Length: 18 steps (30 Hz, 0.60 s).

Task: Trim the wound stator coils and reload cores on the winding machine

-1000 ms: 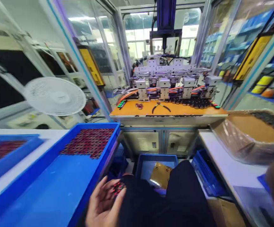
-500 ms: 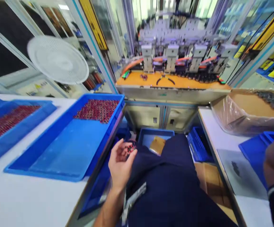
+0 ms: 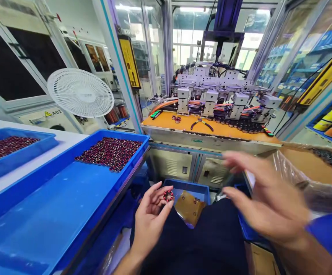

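Observation:
My left hand (image 3: 153,214) holds a small wound motor stator (image 3: 168,196), a ring with red and black segments, between thumb and fingertips above my lap. My right hand (image 3: 269,194) is raised on the right, blurred by motion. Its thumb and fingers are spread apart, and nothing shows between them. Beyond the left hand, a blue bin (image 3: 206,187) on the floor holds a brown sheet (image 3: 189,210) with several small rings on it. To the left, a long blue tray (image 3: 54,214) has many similar stators (image 3: 111,151) packed at its far end.
A machine (image 3: 212,97) stands ahead over an orange worktop (image 3: 166,121), with pliers (image 3: 202,124), two or so stators and a row of dark rings on it. Another stator tray (image 3: 44,141) is at far left. A plastic-lined carton (image 3: 303,162) sits at right; a white fan (image 3: 81,93) at left.
My right hand has come in from the right edge with its fingers spread. The left hand keeps the stator, now tilted with its ring face showing. The head view has shifted upward.

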### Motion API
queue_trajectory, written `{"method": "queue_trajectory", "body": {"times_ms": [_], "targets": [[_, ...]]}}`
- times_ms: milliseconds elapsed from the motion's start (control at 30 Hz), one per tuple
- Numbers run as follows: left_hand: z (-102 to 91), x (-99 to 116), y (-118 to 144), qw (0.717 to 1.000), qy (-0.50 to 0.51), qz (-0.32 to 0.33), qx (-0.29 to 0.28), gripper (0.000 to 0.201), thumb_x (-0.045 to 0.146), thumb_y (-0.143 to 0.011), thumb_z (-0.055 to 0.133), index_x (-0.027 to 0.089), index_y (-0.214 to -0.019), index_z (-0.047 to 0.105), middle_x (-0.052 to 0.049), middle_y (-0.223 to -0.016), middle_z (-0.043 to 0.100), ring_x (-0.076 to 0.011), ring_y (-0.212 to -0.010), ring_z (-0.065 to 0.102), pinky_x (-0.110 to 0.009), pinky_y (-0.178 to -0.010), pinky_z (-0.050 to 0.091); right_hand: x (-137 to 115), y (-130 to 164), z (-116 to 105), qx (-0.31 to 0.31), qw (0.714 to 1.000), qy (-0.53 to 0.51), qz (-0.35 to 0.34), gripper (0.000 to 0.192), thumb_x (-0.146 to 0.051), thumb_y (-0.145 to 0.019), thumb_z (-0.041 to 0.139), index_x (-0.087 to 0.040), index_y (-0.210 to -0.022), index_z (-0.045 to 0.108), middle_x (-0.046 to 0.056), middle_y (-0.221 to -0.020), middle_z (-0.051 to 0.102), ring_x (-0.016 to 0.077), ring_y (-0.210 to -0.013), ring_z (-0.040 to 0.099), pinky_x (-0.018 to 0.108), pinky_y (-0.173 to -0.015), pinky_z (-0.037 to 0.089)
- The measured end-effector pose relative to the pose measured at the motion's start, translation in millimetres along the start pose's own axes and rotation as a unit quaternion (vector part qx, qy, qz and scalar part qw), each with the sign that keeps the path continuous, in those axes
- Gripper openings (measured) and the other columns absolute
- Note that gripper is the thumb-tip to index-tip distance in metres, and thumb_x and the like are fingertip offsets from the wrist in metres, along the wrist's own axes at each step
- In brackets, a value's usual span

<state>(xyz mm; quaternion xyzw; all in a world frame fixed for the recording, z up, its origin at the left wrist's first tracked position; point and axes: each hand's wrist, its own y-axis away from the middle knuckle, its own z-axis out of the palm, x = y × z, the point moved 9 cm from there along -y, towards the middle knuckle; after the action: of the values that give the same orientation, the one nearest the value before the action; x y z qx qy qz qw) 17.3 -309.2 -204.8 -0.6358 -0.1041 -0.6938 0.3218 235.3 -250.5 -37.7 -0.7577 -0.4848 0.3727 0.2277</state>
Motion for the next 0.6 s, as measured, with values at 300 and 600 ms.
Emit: {"method": "queue_trajectory", "body": {"times_ms": [300, 600], "targets": [[38.4, -4.0, -19.6, 0.993, -0.051, 0.091, -0.062, 0.054, 0.006, -0.072, 0.078, 0.025, -0.120, 0.063, -0.002, -0.100, 0.077, -0.0154, -0.083, 0.075, -0.027, -0.076, 0.064, 45.5, 33.6, 118.4, -0.211, 0.976, -0.012, -0.046, 0.027, -0.020, -0.101, 0.046, -0.015, -0.087, 0.069, 0.005, -0.075, 0.067, 0.0152, -0.069, 0.061, 0.027, -0.065, 0.048], [34.3, -18.0, -26.6, 0.997, -0.046, 0.027, -0.056, 0.052, 0.010, -0.070, 0.079, 0.021, -0.118, 0.061, -0.004, -0.094, 0.078, -0.0173, -0.082, 0.075, -0.028, -0.073, 0.065, 60.2, 58.2, 139.6, -0.309, 0.908, -0.249, 0.136, 0.017, -0.010, -0.086, 0.055, -0.016, -0.082, 0.070, -0.003, -0.062, 0.055, 0.0077, -0.053, 0.047, 0.020, -0.054, 0.038]]}}
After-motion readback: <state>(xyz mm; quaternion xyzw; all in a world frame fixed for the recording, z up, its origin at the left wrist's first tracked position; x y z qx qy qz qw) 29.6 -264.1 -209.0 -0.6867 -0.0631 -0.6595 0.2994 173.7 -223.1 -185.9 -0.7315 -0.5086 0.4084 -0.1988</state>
